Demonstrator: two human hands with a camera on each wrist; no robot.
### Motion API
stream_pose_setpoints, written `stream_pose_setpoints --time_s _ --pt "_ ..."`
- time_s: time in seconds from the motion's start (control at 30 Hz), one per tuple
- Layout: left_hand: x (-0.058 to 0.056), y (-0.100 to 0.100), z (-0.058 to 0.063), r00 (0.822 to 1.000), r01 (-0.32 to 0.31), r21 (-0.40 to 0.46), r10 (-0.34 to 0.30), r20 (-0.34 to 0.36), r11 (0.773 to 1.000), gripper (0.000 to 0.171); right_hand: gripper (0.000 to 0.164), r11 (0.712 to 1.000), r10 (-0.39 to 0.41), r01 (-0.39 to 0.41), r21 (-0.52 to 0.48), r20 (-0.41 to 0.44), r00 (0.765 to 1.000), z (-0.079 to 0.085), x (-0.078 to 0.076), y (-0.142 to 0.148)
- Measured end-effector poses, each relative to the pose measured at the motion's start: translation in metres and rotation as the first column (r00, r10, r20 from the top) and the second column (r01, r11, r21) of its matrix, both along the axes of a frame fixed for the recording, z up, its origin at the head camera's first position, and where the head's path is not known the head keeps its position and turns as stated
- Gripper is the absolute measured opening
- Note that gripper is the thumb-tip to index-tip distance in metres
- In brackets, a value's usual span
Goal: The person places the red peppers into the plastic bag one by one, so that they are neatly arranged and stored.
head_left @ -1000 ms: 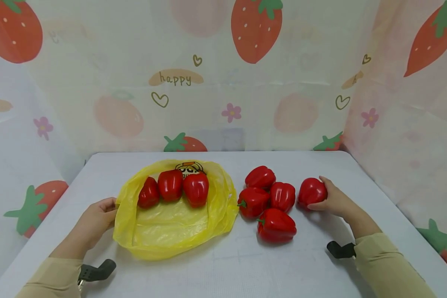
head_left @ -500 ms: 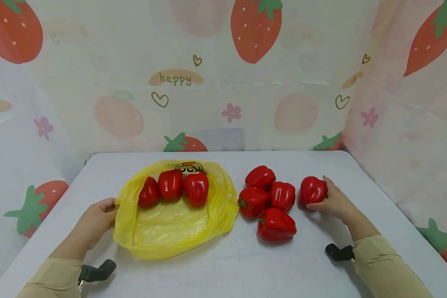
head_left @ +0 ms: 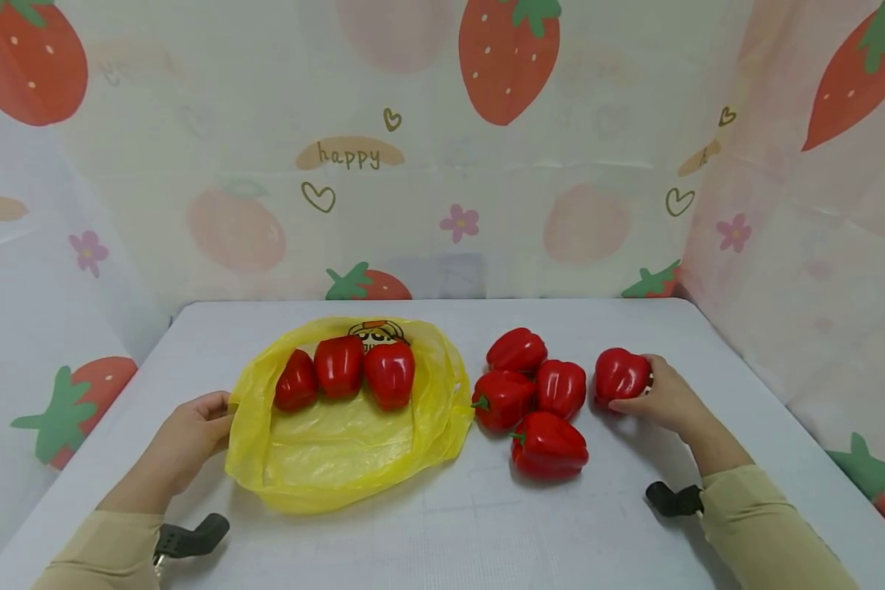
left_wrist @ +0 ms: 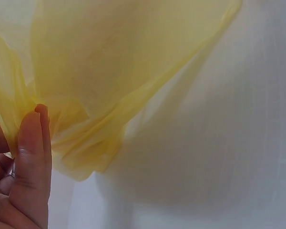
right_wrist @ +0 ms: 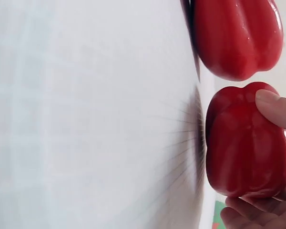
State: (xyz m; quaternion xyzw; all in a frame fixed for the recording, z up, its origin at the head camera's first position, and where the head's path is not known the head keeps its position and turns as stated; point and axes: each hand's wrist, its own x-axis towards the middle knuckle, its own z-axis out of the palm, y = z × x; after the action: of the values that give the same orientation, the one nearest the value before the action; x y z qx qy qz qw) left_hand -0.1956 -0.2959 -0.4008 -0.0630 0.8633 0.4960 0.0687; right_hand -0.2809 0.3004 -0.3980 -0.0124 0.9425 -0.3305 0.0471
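Observation:
My left hand pinches the left edge of a yellow plastic bag, which lies with its mouth spread wide. In the left wrist view the thin film bunches between thumb and fingers. Three red bell peppers sit inside against the bag's far side. At the right, my right hand grips another red bell pepper, thumb on one side and fingers on the other. The right wrist view shows this pepper close over the white table, its shadow beside it.
Several loose red bell peppers form a cluster between the bag and my right hand, one nearer the front. They lie on a white table. A strawberry-print curtain closes off the back and sides.
The pepper in my right hand has shifted slightly away from me and turned a little, and the fingers have moved on it. My left hand and the bag stay as they were.

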Motion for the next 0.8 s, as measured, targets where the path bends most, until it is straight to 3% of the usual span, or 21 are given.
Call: stream_pose_setpoints --time_s 0.43,0.8 --pt "0.001 -0.003 0.001 1.000 -0.018 0.005 0.018 0.004 1.000 0.048 0.101 1.000 -0.001 0.001 0.011 -0.023 1.000 0.016 -0.003 -0.001" --pt "0.001 -0.008 -0.002 0.999 -0.039 -0.010 0.039 0.014 0.999 0.048 0.104 1.000 0.022 -0.022 -0.006 -0.069 0.997 0.039 -0.010 -0.010"
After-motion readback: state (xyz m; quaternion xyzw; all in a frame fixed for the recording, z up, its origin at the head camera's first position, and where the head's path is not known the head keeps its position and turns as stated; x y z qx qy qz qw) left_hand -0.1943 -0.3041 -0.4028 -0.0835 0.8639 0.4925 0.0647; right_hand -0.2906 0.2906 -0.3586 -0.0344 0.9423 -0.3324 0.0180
